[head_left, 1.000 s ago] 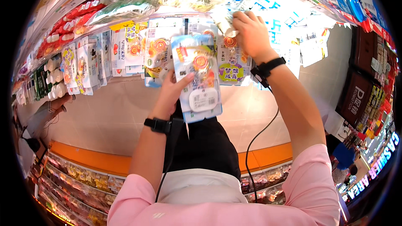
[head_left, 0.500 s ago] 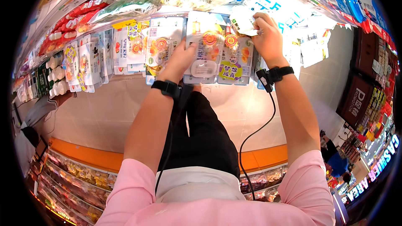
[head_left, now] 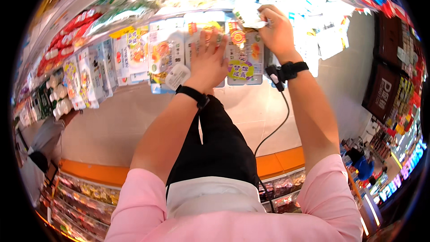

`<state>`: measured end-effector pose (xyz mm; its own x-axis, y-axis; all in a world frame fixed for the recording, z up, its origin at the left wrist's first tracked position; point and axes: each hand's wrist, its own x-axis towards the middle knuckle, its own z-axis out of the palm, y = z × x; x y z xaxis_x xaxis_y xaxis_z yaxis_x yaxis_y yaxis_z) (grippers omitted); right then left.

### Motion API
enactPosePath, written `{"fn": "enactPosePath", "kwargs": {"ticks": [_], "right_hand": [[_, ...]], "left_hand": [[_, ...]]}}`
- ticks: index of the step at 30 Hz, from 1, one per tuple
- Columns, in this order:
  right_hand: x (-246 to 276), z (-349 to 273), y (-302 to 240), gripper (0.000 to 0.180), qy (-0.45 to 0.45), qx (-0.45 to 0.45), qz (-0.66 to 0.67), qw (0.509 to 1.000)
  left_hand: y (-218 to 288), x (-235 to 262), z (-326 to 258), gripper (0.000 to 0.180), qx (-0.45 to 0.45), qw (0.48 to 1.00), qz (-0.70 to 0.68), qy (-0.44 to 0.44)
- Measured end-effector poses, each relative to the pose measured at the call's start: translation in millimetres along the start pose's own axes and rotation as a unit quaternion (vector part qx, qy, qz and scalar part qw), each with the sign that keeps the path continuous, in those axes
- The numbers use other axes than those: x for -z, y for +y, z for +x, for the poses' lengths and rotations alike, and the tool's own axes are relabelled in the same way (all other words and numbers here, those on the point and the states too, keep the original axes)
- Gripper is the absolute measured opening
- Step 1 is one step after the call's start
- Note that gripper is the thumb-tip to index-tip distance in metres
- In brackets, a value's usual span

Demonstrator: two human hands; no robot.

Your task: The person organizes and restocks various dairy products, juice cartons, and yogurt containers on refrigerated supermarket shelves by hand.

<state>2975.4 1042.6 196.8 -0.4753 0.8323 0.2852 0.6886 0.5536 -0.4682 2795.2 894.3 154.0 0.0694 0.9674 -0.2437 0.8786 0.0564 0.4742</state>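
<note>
my left hand (head_left: 209,60) lies flat and open on a hanging clear plastic snack pouch with orange print (head_left: 204,45); my right hand (head_left: 277,31) pinches the white hook tag (head_left: 247,15). misaligned, i judge the pouch could drop.

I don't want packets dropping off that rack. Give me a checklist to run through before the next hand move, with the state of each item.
1. Left hand flat on the hanging packet: ok.
2. Right hand gripping the pale tag above the row: ok.
3. Packet seated on its hook: cannot tell, the hands hide it.
4. Neighbouring packet hanging straight: ok.
5. Black wrist cable clear of the rack: ok, it hangs below.
</note>
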Motion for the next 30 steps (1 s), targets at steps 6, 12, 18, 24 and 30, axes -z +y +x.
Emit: {"fn": "enactPosePath", "kwargs": {"ticks": [6,12,18,24,30], "right_hand": [[28,9,-32,0.016,0.022,-0.133,0.152,0.979],[77,-9,-119,0.017,-0.033,-0.066,0.257,0.963],[72,-17,-118,0.023,-0.134,-0.001,0.489,0.862],[17,-36,42,0.066,0.093,-0.282,-0.034,0.954],[8,3,45,0.084,-0.121,-0.407,-0.171,0.889]], "left_hand": [[7,19,21,0.065,0.053,0.925,-0.376,-0.024],[39,81,5,0.082,0.042,0.258,-0.963,-0.072],[10,73,-13,0.097,0.098,0.362,-0.926,-0.034],[-3,70,-18,0.108,0.066,0.236,-0.957,-0.157],[-3,95,-30,0.104,0.121,0.219,-0.963,-0.099]]}}
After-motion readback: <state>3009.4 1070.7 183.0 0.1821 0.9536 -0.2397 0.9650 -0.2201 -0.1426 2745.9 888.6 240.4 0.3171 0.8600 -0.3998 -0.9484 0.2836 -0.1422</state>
